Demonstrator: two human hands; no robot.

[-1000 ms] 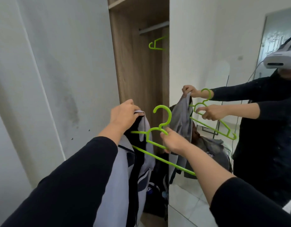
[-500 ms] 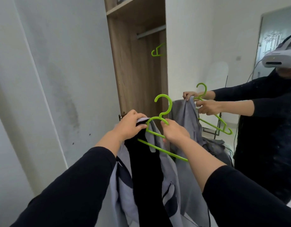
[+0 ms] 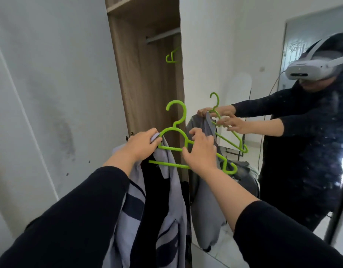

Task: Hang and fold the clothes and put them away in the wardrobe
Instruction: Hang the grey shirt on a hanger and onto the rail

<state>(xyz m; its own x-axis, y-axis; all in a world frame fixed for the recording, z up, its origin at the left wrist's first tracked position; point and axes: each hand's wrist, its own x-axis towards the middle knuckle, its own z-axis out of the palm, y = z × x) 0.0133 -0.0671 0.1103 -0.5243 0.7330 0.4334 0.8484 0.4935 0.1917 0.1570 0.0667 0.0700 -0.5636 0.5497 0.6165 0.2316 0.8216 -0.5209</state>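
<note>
Your left hand (image 3: pixel 141 145) has the grey garment (image 3: pixel 166 200) bunched at the collar, pinched right against the left shoulder of the green hanger (image 3: pixel 178 144). Your right hand (image 3: pixel 200 151) is curled round the hanger's right arm. All of it is held up in front of the open wardrobe (image 3: pixel 147 84), rail (image 3: pixel 163 36) overhead. The fabric looks soft, floppy and light, so it'll probably slide off that slick plastic. The hanger's stiff, so I'd hold near the neck and feed the shoulder seams on one at a time.
</note>
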